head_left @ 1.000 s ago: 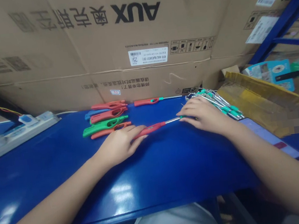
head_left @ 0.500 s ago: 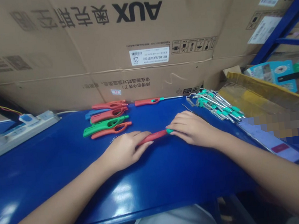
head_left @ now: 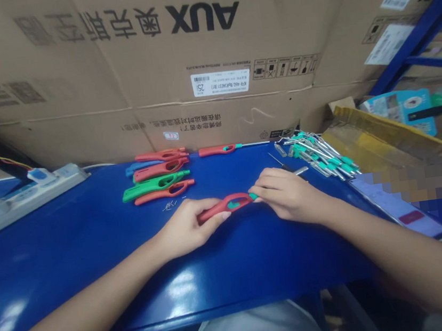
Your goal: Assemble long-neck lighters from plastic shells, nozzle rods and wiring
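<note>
A red plastic lighter handle [head_left: 226,205] with a green tip sits crosswise between the person's hands, over a blue workbench [head_left: 77,274]. The left hand [head_left: 188,226] is closed around its red end, while the right hand [head_left: 289,196] pinches the green tip between thumb and fingers. At 10 o'clock from the handle lies a row of red, green and blue lighter handles [head_left: 161,175], with tiny metal bits [head_left: 170,205] just short of it. At 12 o'clock, a red lighter [head_left: 219,150] with a long metal rod lies along the far edge. A heap of steel rods with green fittings [head_left: 320,158] lies at 2 o'clock. Further out that way sits a yellow bag [head_left: 366,139], a teal card [head_left: 398,114] behind it. A large AUX carton [head_left: 133,74] stands behind the bench, its contents hidden.
</note>
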`<action>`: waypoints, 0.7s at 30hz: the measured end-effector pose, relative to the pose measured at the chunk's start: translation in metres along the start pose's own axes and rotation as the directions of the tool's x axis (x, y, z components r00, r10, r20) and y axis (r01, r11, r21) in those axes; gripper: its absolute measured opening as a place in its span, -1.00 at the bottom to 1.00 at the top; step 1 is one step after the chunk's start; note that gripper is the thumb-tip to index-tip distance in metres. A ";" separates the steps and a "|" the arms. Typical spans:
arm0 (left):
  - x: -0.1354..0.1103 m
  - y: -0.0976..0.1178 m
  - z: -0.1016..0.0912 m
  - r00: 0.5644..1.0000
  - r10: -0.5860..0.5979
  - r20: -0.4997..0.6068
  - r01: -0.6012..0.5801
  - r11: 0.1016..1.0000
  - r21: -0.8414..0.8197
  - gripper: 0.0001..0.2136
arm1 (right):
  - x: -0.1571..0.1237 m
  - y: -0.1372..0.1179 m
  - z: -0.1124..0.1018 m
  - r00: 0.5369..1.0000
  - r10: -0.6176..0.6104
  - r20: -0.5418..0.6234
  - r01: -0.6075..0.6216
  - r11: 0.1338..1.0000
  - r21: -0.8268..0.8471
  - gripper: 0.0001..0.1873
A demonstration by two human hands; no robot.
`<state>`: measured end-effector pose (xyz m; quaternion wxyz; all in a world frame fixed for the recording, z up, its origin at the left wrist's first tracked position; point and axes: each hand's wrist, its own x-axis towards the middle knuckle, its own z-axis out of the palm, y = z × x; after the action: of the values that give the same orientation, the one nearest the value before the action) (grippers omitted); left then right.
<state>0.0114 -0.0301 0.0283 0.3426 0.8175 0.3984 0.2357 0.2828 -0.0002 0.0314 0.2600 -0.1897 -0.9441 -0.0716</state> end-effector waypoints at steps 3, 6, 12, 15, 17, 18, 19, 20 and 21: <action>-0.003 -0.001 0.001 0.988 0.150 -0.045 -0.139 0.972 0.187 -0.74 | 0.000 -0.001 0.001 1.000 -0.013 0.021 0.013 1.000 -0.013 -0.76; -0.003 -0.006 0.004 0.974 0.219 -0.050 -0.195 0.934 0.299 -0.72 | -0.001 0.000 0.004 1.000 -0.002 0.030 0.003 0.999 -0.033 -0.77; 0.004 -0.013 0.005 0.990 0.130 0.048 -0.136 0.835 0.534 -0.66 | 0.000 0.004 0.007 0.941 0.194 0.277 -0.193 0.981 -0.031 -0.90; 0.005 -0.013 0.005 0.991 0.123 0.043 -0.126 0.815 0.566 -0.62 | 0.000 0.007 0.003 0.872 0.314 0.374 -0.332 0.943 -0.018 -0.87; 0.004 -0.014 0.005 0.992 0.125 0.032 -0.121 0.814 0.568 -0.59 | -0.001 0.010 -0.002 0.830 0.372 0.416 -0.396 0.918 -0.032 -0.83; 0.004 -0.014 0.005 0.992 0.126 0.027 -0.119 0.815 0.567 -0.58 | -0.001 0.012 -0.004 0.812 0.394 0.431 -0.416 0.908 -0.046 -0.82; 0.004 -0.014 0.005 0.992 0.126 0.023 -0.116 0.817 0.564 -0.58 | -0.002 0.013 -0.006 0.797 0.413 0.441 -0.432 0.900 -0.063 -0.81; 0.003 -0.015 0.006 0.992 0.123 0.020 -0.113 0.821 0.560 -0.59 | -0.003 0.015 -0.008 0.784 0.430 0.449 -0.445 0.892 -0.078 -0.81; 0.003 -0.015 0.006 0.993 0.120 0.016 -0.109 0.826 0.553 -0.60 | -0.004 0.016 -0.010 0.771 0.444 0.457 -0.457 0.885 -0.089 -0.81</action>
<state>0.0099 -0.0233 0.0137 0.0736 0.9016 0.4031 0.1386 0.2973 0.0109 0.0387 0.0383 -0.4183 -0.9060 0.0531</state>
